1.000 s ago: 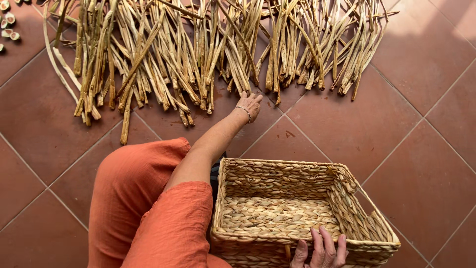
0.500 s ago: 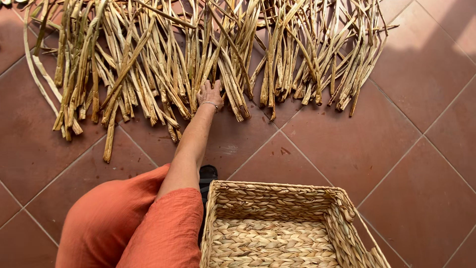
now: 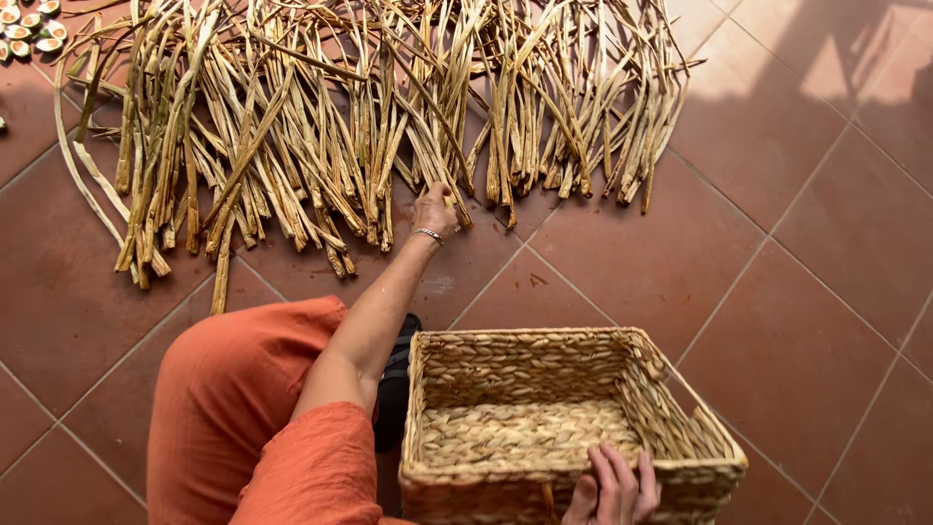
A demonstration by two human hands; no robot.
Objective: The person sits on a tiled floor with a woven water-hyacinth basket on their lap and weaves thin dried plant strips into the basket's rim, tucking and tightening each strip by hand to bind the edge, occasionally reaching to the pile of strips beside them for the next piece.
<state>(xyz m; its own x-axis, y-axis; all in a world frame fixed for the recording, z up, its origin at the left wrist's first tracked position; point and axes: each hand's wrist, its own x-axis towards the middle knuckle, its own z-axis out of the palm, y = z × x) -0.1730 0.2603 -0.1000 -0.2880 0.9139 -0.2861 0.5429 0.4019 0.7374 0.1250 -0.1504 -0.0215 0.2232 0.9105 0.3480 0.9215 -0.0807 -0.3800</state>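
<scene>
At the far left corner I see a few small pale, shell-like pieces [image 3: 27, 24] on the terracotta tiled floor [image 3: 777, 243], well away from either hand. Just below the left arm lies my orange-clothed knee [image 3: 233, 389]. From there the left arm stretches forward, nearly straight, a thin metal bracelet [image 3: 430, 234] at the wrist. The left hand [image 3: 434, 209] sits palm-down at the near ends of the spread of long, dry, tan reed stalks [image 3: 369, 126], which fans out ahead of it and to both sides. Its grip is narrow, fingertips pinching at one stalk end; I cannot tell whether it is truly held. Nearer to me than that hand stands the rectangular woven straw basket [image 3: 544, 389]. The right hand [image 3: 614, 486] rests on the basket's near rim, fingers curled over the edge, its grip closed on that rim.
</scene>
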